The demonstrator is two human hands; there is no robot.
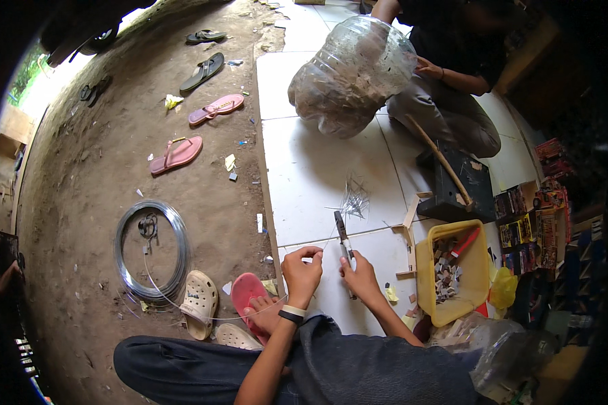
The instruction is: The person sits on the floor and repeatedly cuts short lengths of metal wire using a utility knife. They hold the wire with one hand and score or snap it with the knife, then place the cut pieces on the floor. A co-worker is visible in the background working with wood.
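Observation:
Pinched between the fingers of my left hand (302,273) is a thin metal wire. Its short end rises toward the jaws of the pliers (343,233); whether the jaws touch it is too small to tell. My right hand (361,275) is closed around the pliers' handles, jaws pointing away from me. Just beyond the jaws, a loose pile of short cut wires (356,201) lies on the white tiles. From my left hand the wire trails left, past my foot, to a wire coil (119,243) on the dirt ground.
Right of me stands a yellow basket (425,270) with small pieces inside, beside a black box (463,192) with a stick on it. Across, another person handles a large clear plastic bottle (351,74). Pink sandals (177,155) and a beige clog (200,304) lie left.

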